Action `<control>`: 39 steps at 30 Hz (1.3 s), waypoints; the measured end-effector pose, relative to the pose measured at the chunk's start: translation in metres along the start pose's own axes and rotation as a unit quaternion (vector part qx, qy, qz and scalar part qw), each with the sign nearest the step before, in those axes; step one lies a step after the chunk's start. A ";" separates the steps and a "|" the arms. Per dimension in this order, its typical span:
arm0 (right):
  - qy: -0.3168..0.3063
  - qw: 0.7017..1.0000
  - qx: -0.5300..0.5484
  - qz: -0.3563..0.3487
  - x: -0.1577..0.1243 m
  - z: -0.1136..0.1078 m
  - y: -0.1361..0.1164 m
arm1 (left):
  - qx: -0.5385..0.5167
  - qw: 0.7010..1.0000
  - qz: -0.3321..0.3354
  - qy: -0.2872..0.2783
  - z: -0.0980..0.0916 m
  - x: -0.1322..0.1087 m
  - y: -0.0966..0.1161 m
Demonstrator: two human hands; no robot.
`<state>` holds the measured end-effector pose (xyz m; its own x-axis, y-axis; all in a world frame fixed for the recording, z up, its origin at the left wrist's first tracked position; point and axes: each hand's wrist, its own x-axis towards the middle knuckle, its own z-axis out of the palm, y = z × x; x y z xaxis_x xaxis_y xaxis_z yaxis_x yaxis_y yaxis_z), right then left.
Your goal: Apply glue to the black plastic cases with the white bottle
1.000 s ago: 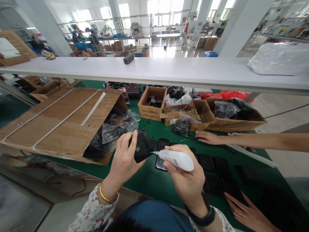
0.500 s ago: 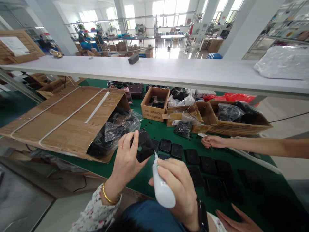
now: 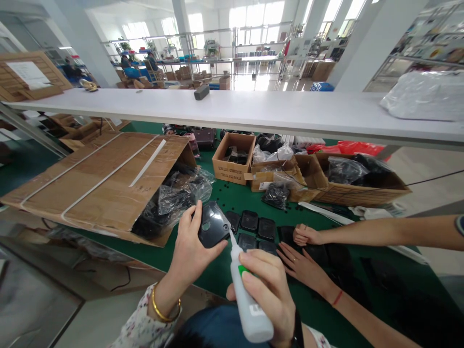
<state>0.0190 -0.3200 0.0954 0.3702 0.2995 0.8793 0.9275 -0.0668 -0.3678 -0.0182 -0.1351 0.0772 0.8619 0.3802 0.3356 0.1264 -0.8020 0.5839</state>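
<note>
My left hand [image 3: 192, 241] grips a black square plastic cover [image 3: 213, 227] by its edges, above the green tabletop. The cover has rounded corners and a small round hole near its right corner. In my right hand [image 3: 270, 282] is a white squeeze bottle [image 3: 248, 299] with a long thin nozzle and a green mark. Its nozzle tip is at the cover's right corner, by the hole; whether it touches I cannot tell. Several similar black covers [image 3: 249, 220] lie in rows on the table beyond my right hand.
At the right, a co-worker's two hands [image 3: 302, 263] are over the covers. A large flattened carton [image 3: 94, 179] with plastic-wrapped parts lies left. Open cardboard boxes [image 3: 234, 169] stand behind, beneath a white shelf [image 3: 253, 106]. A white strip [image 3: 326, 212] lies at the right.
The cover in my left hand has tilted, so its face now catches light. The bottle leans more, its base lower and to the right. The co-worker's hands have come together over the covers.
</note>
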 end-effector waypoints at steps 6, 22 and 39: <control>0.091 0.987 0.068 0.111 -0.013 0.004 0.003 | -0.020 1.000 -0.004 -0.010 -0.006 -0.002 0.004; 0.195 0.898 0.216 0.329 -0.007 0.002 0.013 | -0.001 1.000 0.008 -0.022 -0.004 -0.008 0.006; 0.168 0.588 0.405 0.680 -0.124 0.015 0.123 | -0.019 0.950 -0.021 -0.310 0.157 -0.074 -0.156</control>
<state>0.0865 -0.3508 -0.0639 0.8566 0.2806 -0.4331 -0.5158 0.4887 -0.7037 -0.0241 -0.1105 -0.1551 0.9817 0.0580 -0.1816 0.1598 -0.7700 0.6177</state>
